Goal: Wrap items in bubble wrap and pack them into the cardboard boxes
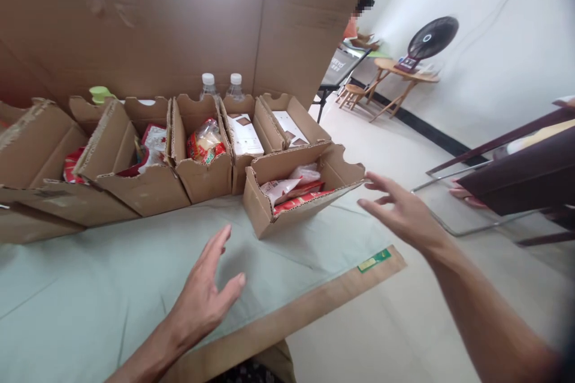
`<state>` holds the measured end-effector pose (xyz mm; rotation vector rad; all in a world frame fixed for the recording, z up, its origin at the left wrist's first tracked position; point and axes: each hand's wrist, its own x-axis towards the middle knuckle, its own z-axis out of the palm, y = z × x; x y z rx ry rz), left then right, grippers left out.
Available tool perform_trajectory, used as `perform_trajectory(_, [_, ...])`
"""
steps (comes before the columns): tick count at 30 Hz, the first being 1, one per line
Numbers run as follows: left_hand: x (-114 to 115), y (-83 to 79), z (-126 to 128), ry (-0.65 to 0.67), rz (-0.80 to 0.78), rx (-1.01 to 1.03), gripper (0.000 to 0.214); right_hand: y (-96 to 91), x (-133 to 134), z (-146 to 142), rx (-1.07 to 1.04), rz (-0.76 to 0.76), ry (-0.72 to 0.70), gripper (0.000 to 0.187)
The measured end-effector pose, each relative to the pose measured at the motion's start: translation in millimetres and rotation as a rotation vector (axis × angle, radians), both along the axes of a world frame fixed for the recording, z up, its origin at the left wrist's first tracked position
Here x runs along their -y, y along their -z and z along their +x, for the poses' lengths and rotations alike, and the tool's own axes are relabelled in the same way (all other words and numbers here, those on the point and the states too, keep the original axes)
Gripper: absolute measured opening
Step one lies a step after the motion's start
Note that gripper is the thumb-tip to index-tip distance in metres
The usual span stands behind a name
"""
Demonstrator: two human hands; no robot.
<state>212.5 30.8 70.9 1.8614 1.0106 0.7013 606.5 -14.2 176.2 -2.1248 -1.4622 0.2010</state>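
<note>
A cardboard bin [265,224] holding red and white packets [300,194] stands crosswise on the pale green cloth [157,275]. Just off its right end is my right hand [402,209], fingers spread and holding nothing; whether a fingertip touches the bin's corner I cannot tell. My left hand [206,287] hovers over the cloth in front of the bin, empty, thumb and fingers apart. Behind stands a row of similar bins: one holds a clear and red food bag [206,142], another a white box [245,134], and one further left a red and silver packet [153,146].
A tall cardboard panel [179,24] rises behind the bins, with two clear bottles [208,85] before it. The table's wooden edge [287,317] carries a green label [374,260]. A fan [431,39] on a small wooden table, a person [353,27] and a dark rack [521,173] are beyond.
</note>
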Motion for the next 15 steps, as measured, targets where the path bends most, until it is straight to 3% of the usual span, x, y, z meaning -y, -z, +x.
perform_trajectory(4, [-22.2,4.2,57.6,0.033,-0.033,0.06,0.102,50.4,-23.6,-6.5,-0.357,0.029,-0.167,0.071])
perform_trajectory(6, [-29.8,7.6,83.0,0.038,-0.042,0.111,0.111,68.3,-30.4,-15.1,-0.541,0.107,-0.164,0.075])
perform_trajectory(8, [-27.2,11.4,91.6,0.031,-0.051,0.165,0.114,80.8,-22.7,-28.4,-0.63,0.188,-0.109,0.078])
perform_trajectory(11, [1.1,18.6,63.1,-0.007,-0.036,0.197,0.106,88.9,13.4,-61.0,-0.585,0.24,-0.049,0.07])
perform_trajectory(15, [47.3,15.1,-15.7,-0.186,0.003,0.202,0.089,71.7,50.2,-123.5,-0.519,0.186,-0.126,0.06])
